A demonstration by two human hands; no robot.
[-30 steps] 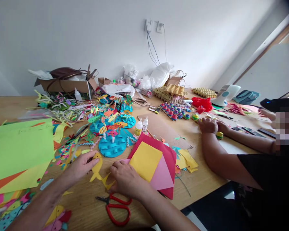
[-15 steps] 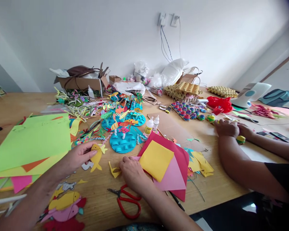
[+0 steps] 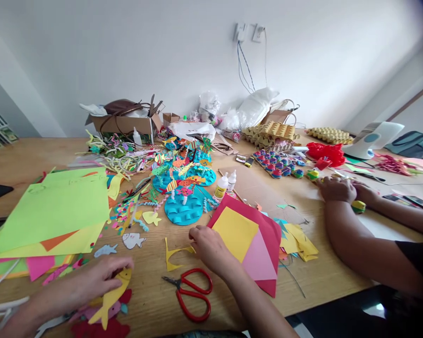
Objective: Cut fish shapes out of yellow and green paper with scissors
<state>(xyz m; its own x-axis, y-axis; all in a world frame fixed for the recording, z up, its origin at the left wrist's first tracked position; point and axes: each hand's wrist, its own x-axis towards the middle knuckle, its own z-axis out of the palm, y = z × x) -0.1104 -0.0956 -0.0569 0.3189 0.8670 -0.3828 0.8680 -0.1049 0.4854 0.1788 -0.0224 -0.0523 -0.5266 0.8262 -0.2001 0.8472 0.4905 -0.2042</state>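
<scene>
My left hand (image 3: 102, 277) is closed on a yellow paper fish (image 3: 114, 296), holding it tail down over a pile of fish cutouts. A pink fish (image 3: 95, 311) and a red fish (image 3: 100, 328) show in that pile. My right hand (image 3: 209, 246) lies beside a yellow sheet (image 3: 235, 230) with its fingers curled; the fingertips are hidden. Left of these fingers lies a yellow offcut (image 3: 169, 260) with a curved cut edge. Red-handled scissors (image 3: 193, 293) rest below it, blades apart. A grey-white fish (image 3: 133, 240), a blue-grey fish (image 3: 105, 250) and a pale yellow fish (image 3: 151, 218) lie farther back.
Green paper sheets (image 3: 52, 206) are stacked at left. Paper fish stand on blue bases (image 3: 183, 209) near two glue bottles (image 3: 221, 185). Red paper (image 3: 270, 225) lies under the yellow sheet. At right, a co-worker's hands (image 3: 338, 190) work by painted egg-carton pieces (image 3: 277, 164).
My left hand has carried the yellow fish down and left to the pile, uncovering the loose fish. The right hand has shifted slightly right, so more of the offcut shows.
</scene>
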